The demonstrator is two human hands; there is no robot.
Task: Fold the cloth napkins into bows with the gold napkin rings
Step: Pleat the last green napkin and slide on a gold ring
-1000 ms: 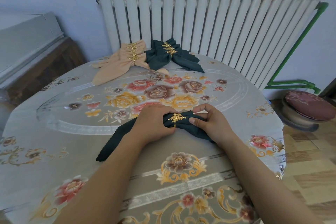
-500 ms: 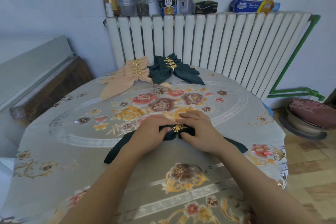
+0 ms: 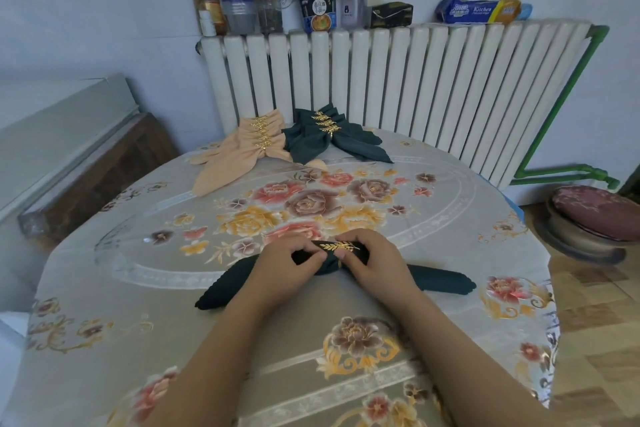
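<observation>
Seating the gold ring [image 3: 340, 247] at the middle of the dark green napkin [image 3: 440, 280], near the surface's [image 3: 114, 295] six o'clock edge. Left hand [image 3: 289, 265] and right hand [image 3: 372, 262] both pinch the cloth beside it. Next, I'd say, fan the loops. Finished bows [image 3: 322, 135] lie at twelve o'clock before a white radiator [image 3: 433, 87].

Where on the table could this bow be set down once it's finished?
Bare cloth lies between the hands and the far stacks, over the table centre, and along its left side. Crowded: the far edge, where peach bows and green bows lie, and where both hands hold the napkin.
</observation>
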